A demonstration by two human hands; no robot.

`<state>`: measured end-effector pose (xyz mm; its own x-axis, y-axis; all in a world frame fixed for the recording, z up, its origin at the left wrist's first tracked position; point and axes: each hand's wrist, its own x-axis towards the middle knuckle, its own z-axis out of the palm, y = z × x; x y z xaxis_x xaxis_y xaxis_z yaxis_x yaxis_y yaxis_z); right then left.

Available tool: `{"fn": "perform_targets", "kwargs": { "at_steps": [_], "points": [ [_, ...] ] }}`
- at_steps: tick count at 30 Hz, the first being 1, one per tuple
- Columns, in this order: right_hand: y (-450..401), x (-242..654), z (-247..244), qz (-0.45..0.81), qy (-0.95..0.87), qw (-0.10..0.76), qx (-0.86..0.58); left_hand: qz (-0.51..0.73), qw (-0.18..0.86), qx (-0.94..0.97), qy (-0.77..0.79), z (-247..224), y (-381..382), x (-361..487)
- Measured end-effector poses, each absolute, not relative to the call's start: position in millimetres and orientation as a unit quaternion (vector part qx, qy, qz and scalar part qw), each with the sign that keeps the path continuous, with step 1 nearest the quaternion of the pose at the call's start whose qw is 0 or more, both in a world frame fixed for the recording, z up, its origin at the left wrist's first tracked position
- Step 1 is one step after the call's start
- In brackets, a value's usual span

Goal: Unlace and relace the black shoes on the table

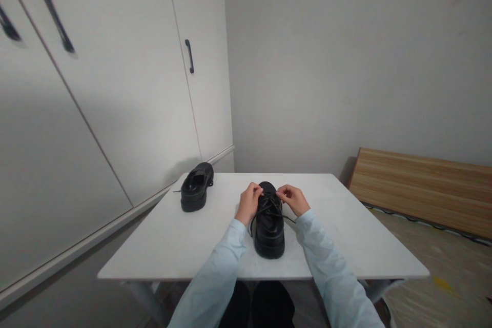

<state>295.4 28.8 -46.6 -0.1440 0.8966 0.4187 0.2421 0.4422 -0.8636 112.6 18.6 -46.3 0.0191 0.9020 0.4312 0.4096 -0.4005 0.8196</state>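
Observation:
A black lace-up shoe (269, 242) stands upright near the front middle of the table, its heel toward me and its toe pointing away. My left hand (249, 203) is closed in a pinch on the shoelace at the left side of the lacing. On the opposite side, my right hand (293, 199) pinches the lace close to the front eyelets. The black shoelace (287, 218) crosses over the shoe's tongue, and its loose ends hang out to both sides. The fingertips partly cover the spots where they grip.
A second black shoe (194, 196) stands at the table's back left, a lace end sticking out. The white table (161, 246) borders white cabinets (115, 87) on the left and a grey wall (346, 61) behind. A wooden board (418, 189) leans at the right.

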Motion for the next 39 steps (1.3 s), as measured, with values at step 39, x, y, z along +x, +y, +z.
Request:
{"fn": "perform_targets", "kwargs": {
  "at_steps": [39],
  "points": [
    [25, 290, -41, 0.212, -0.718, 0.513, -0.419, 0.483, 0.106, 0.732, 0.469, -47, 20, 116]
  ]
}}
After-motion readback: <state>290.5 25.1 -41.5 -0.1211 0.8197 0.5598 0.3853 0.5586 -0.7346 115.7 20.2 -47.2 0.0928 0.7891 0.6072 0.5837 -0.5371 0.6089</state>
